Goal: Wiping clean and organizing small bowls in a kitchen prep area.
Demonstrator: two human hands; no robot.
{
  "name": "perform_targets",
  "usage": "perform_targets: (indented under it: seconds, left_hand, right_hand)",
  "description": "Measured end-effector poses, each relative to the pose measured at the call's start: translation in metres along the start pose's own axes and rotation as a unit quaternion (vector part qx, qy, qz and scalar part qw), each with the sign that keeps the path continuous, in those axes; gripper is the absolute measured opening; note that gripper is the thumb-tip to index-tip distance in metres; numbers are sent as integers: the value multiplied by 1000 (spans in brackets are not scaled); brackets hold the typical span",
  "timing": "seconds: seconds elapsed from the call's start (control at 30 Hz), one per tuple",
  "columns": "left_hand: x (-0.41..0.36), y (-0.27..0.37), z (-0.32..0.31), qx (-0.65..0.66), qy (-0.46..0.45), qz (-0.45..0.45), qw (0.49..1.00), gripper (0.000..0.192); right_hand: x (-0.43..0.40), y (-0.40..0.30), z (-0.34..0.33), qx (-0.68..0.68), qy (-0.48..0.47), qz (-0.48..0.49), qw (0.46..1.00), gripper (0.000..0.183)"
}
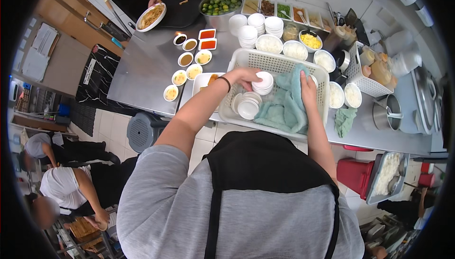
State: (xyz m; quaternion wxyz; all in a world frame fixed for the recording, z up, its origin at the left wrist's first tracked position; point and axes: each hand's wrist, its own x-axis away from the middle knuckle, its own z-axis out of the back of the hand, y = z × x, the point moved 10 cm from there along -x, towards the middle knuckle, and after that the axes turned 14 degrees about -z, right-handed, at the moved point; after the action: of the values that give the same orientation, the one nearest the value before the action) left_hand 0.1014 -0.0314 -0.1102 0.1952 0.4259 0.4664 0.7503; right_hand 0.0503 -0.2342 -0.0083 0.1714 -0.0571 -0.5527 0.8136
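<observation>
A white perforated plastic basket (277, 57) lies before me across the edge of the steel counter. My left hand (250, 78) holds a short stack of small white dishes (263, 84) inside it, thumb over the top one. More small white bowls (248, 108) are stacked just below that hand. My right hand (308, 87) grips a teal cloth (286, 102) that is bunched up in the basket's right half. Behind the cloth, near the right fingers, part of another white dish shows. White dish stacks (247, 35) stand beyond the basket.
Rice bowls (324, 61) stand close along the basket's back and right sides. Sauce bowls (186, 59) and a white plate of food (203, 80) are at left. Behind are a pot of green citrus fruits (220, 8) and topping trays (283, 9). A co-worker's hand (153, 0) holds a noodle bowl (151, 17).
</observation>
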Motion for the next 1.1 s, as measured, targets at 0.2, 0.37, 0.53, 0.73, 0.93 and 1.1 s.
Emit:
perform_targets:
  seconds: [0.2, 0.37, 0.53, 0.73, 0.93, 1.1]
  left_hand:
    - [-7, 6, -21, 258, 29, -42, 965, 41]
    - [21, 58, 23, 325, 109, -166, 925, 41]
    - [69, 76, 127, 327, 251, -207, 887, 39]
    - [76, -8, 171, 230, 428, -100, 868, 40]
    - [47, -47, 143, 396, 456, -80, 793, 37]
    - [21, -73, 173, 511, 524, -125, 670, 23]
  right_hand:
    - [-4, 2, -3, 5, -13, -6, 1000, 42]
    - [-4, 30, -4, -330, -96, -167, 924, 48]
    - [-2, 36, -1, -368, -118, -160, 908, 48]
    - [9, 31, 9, -360, -33, -170, 917, 48]
    - [14, 28, 12, -326, -30, -154, 932, 44]
    - [20, 14, 26, -79, 23, -81, 993, 50]
